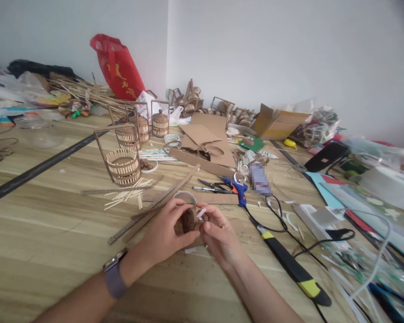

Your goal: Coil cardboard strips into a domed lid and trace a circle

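My left hand (164, 235) is closed round a small coiled roll of corrugated cardboard (188, 220), held just above the wooden table (54, 233). My right hand (218, 235) pinches the roll's right side, with a small white scrap (201, 212) at its fingertips. A watch (113, 274) sits on my left wrist. Long cardboard strips (155, 206) lie just beyond my hands.
A blue glue gun (238, 188) and scissors (212, 186) lie beyond my right hand. A black-and-yellow tool (291, 264) lies to the right with black cables. Small wooden lantern baskets (123, 166), loose sticks, cardboard sheets (205, 134), a red bag (119, 67) and clutter fill the back.
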`<state>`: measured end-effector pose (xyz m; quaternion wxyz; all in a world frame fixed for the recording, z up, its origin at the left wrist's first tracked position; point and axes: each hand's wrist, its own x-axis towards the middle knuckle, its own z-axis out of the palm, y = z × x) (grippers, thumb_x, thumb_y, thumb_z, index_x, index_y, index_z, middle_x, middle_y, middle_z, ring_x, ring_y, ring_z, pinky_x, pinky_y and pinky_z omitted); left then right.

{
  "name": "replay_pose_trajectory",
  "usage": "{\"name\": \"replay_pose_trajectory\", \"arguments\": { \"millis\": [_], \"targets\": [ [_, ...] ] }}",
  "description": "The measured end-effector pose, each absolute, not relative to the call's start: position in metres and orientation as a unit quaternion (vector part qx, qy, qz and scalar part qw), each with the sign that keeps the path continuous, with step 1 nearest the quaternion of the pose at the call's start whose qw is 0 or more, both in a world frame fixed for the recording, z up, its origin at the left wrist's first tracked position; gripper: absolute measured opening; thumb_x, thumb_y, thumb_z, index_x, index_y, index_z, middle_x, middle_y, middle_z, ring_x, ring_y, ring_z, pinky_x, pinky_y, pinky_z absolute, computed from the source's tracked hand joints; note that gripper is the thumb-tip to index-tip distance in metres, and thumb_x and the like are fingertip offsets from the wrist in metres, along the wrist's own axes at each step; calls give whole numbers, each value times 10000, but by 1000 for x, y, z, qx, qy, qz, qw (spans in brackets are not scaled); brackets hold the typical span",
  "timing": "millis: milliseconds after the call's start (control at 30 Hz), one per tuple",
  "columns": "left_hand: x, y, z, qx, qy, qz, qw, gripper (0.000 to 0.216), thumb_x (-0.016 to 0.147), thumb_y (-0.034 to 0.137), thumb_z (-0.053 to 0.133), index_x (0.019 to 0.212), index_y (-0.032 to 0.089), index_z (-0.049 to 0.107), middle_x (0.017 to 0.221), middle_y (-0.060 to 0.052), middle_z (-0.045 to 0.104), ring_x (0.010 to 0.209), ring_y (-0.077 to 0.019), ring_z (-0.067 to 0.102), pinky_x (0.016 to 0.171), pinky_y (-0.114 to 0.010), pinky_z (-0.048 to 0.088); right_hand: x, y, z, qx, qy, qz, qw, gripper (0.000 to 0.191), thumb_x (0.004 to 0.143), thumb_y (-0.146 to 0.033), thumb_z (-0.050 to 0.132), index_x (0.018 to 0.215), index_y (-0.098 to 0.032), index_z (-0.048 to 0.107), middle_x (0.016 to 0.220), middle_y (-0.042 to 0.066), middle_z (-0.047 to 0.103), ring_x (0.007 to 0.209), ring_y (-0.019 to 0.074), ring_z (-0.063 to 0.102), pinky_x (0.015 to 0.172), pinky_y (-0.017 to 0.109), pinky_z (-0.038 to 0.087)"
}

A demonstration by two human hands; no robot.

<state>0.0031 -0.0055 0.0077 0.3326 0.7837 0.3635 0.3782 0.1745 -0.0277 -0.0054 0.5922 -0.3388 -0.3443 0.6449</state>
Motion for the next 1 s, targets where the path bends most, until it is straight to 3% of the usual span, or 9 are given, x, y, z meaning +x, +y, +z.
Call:
{"name": "replay_pose_trajectory", "arguments": {
  "millis": [367, 733, 1000],
  "targets": [
    [3, -4, 6, 783, 362, 376, 338, 388, 849, 340, 680, 1202, 190, 620, 1174, -110, 581, 1082, -268, 605, 948, -424, 533, 174, -28, -6, -342, -341, 649, 587, 315, 525, -365, 968, 749, -274, 767, 1122, -1, 645, 968, 188, 550, 818, 266, 470],
    [4, -4, 8, 789, 359, 379, 325, 359, 857, 342, 682, 1189, 211, 633, 1138, -97, 602, 1063, -264, 613, 925, -407, 541, 173, -30, -3, -338, -356, 654, 576, 274, 572, -366, 951, 738, -277, 753, 1124, 15, 690, 1033, 226, 575, 832, 319, 483],
    [3, -5, 9, 787, 359, 369, 340, 393, 854, 317, 672, 1222, 187, 628, 1151, -105, 589, 1073, -263, 606, 952, -413, 527, 172, -29, -3, -343, -339, 661, 575, 267, 557, -356, 953, 724, -273, 763, 1108, 10, 688, 983, 212, 581, 817, 304, 480]
  ]
}}
